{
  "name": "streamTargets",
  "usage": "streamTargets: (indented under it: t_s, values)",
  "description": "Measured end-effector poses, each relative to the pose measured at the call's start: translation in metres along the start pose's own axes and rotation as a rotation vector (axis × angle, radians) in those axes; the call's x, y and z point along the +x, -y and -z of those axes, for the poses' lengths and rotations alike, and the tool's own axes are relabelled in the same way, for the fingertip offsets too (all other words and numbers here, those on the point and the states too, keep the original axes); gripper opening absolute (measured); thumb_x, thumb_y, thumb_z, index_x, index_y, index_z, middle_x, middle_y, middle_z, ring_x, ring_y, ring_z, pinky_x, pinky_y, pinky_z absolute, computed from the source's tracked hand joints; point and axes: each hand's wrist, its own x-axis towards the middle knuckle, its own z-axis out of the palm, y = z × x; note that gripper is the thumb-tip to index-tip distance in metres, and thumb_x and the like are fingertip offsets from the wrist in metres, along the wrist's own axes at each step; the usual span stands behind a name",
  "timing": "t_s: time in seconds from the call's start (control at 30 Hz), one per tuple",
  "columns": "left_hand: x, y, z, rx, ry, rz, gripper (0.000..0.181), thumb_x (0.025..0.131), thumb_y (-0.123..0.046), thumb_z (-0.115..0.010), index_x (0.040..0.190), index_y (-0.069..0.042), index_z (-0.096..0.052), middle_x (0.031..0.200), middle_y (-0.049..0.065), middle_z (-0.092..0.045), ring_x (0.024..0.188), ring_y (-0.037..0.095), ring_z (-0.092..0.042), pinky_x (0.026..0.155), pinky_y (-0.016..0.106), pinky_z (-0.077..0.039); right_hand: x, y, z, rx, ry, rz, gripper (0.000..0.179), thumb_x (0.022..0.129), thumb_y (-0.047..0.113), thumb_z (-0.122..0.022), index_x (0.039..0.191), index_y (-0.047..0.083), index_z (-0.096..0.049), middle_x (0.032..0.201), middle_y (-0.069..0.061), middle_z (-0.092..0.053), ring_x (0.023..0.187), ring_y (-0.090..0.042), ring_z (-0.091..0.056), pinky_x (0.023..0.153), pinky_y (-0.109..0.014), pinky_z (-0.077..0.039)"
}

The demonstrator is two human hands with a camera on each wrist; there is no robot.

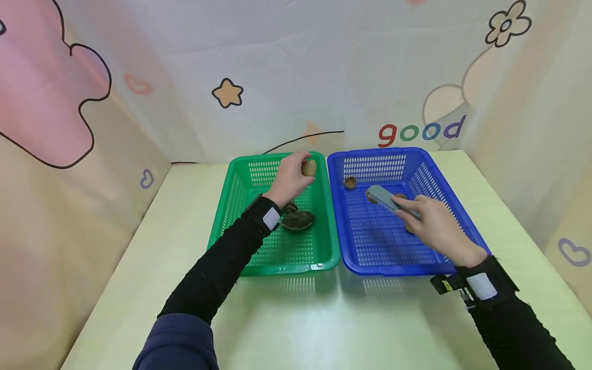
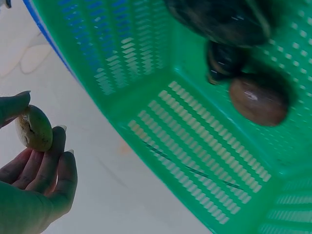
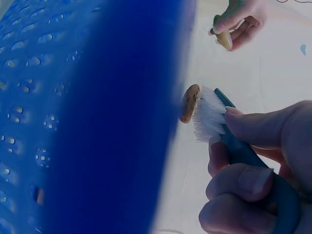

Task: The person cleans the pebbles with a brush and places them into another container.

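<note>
Between thumb and fingertips, my left hand (image 1: 288,180) pinches a pale yellowish stone (image 1: 309,168) over the far right part of the green basket (image 1: 334,226). My right hand (image 1: 437,223) grips a grey-blue brush (image 1: 382,196) by its handle, above the blue basket (image 1: 344,246). White bristles (image 3: 208,116) point away from the fingers in the right wrist view, and a brown stone (image 3: 189,103) shows right at their tips. Inside the green basket lie a large dark stone (image 1: 298,220), a smaller dark stone (image 2: 225,59) and a reddish-brown stone (image 2: 258,100).
Another small brown stone (image 1: 350,183) lies near the blue basket's far left corner; more stones are partly hidden by the brush and right hand. Both baskets stand side by side on a pale table (image 1: 296,318). A printed cloth (image 1: 287,77) hangs behind them.
</note>
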Motion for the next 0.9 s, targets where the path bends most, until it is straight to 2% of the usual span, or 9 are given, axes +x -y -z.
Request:
streamTargets:
  t_s: [0.2,0.4,0.73,0.8,0.9]
  values:
    - [-0.002,0.025,0.007,0.019,-0.012,0.077,0.049,0.085,-0.004,-0.069,0.131,0.003,-0.053,0.121,0.020,-0.061,0.110,0.031,-0.060,0.087,0.040,-0.052,0.002,0.001,-0.002,-0.017,-0.019,0.013,0.036,0.094,0.012,-0.063,0.128,0.001,-0.061,0.070,-0.006,-0.049,0.059,-0.014,-0.042,0.047,-0.020,-0.033]
    - [-0.008,0.046,0.010,0.047,-0.003,0.148,0.049,0.086,-0.004,-0.066,0.133,0.003,-0.052,0.125,0.021,-0.059,0.113,0.032,-0.058,0.088,0.040,-0.053,0.003,0.001,-0.005,-0.020,-0.024,0.024,0.037,0.092,0.010,-0.064,0.128,0.000,-0.060,0.071,-0.007,-0.051,0.060,-0.015,-0.043,0.048,-0.019,-0.035]
    - [-0.013,0.070,0.012,0.082,0.028,0.299,0.048,0.089,-0.005,-0.064,0.134,0.000,-0.050,0.128,0.020,-0.057,0.112,0.033,-0.059,0.088,0.041,-0.052,0.002,0.001,-0.004,-0.017,-0.026,0.023,0.037,0.093,0.009,-0.063,0.129,0.001,-0.060,0.073,-0.008,-0.051,0.062,-0.016,-0.045,0.048,-0.020,-0.036]
    - [-0.013,0.074,0.011,0.100,0.031,0.317,0.044,0.091,-0.007,-0.061,0.134,-0.001,-0.051,0.124,0.019,-0.060,0.107,0.033,-0.061,0.084,0.040,-0.052,0.002,0.001,-0.003,-0.009,-0.018,0.015,0.037,0.093,0.009,-0.062,0.129,0.001,-0.060,0.074,-0.008,-0.051,0.063,-0.017,-0.045,0.048,-0.020,-0.036]
    - [-0.015,0.081,0.010,0.134,0.028,0.327,0.039,0.094,-0.007,-0.054,0.133,-0.001,-0.053,0.118,0.019,-0.064,0.091,0.029,-0.062,0.073,0.036,-0.048,0.002,0.001,-0.002,-0.007,-0.009,0.006,0.037,0.094,0.010,-0.062,0.130,0.001,-0.059,0.075,-0.009,-0.051,0.063,-0.017,-0.046,0.048,-0.020,-0.037]
